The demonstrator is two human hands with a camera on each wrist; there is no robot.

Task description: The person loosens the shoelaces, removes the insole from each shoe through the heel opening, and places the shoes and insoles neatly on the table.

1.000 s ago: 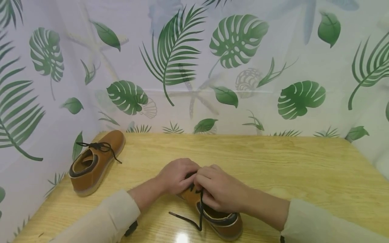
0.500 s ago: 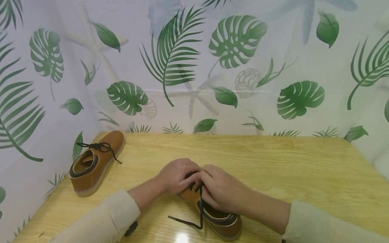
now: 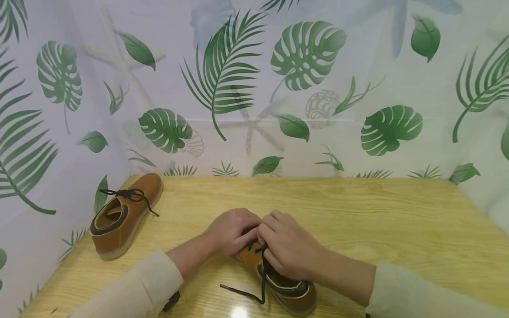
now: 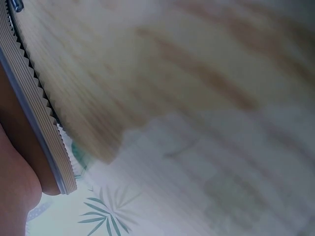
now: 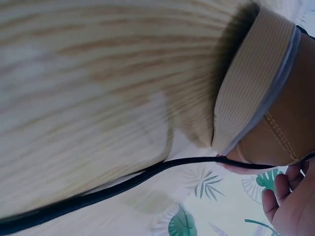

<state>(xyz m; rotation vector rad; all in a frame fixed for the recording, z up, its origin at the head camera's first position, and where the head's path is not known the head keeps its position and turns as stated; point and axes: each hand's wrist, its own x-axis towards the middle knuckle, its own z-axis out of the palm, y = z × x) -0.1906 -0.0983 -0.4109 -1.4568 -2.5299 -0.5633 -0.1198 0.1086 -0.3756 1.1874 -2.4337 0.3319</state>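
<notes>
A brown leather lace-up shoe (image 3: pixel 300 302) sits on the table with its heel toward me. My left hand (image 3: pixel 232 232) grips its front part, thumb across the top. My right hand (image 3: pixel 290 247), fingers curled, pinches the black shoelace (image 3: pixel 263 278) at the lacing; the pinched piece itself is hidden. One loose lace end lies on the table left of the shoe. In the left wrist view the shoe's ribbed sole (image 4: pixel 37 93) shows beside the hand. The right wrist view has the sole edge (image 5: pixel 256 83) and a lace (image 5: pixel 147 174) stretching left.
A matching brown shoe (image 3: pixel 119 234), its black lace tied in a bow, stands at the table's left edge. The wood-grain table (image 3: pixel 377 221) is bounded by a white leaf-printed cloth (image 3: pixel 238 145) behind and at both sides.
My right hand has shifted slightly at the lacing, its knuckles a little higher now. The left hand keeps its grip, and both shoes stay in place.
</notes>
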